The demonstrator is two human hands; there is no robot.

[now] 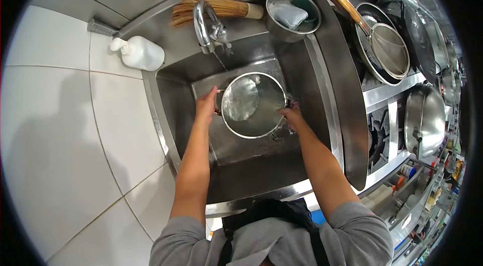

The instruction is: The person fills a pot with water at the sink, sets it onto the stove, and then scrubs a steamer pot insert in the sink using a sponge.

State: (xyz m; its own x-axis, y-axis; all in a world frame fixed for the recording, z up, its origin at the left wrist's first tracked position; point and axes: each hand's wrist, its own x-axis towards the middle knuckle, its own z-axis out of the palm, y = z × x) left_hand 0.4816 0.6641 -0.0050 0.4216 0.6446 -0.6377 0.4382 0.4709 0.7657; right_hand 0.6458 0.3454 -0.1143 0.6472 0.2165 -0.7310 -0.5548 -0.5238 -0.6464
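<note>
A round metal pot with two side handles is held over the bottom of the steel sink. Cloudy water appears to be inside it. My left hand grips the handle on the pot's left side. On the right side, my right hand is closed round the other handle, and water splashes beside it. A thin stream runs from the curved faucet behind the pot.
A white pump bottle stands at the sink's left corner. Behind the sink lie a bamboo brush and a metal container holding a sponge. Right of a metal divider are a strainer, pans and a stove.
</note>
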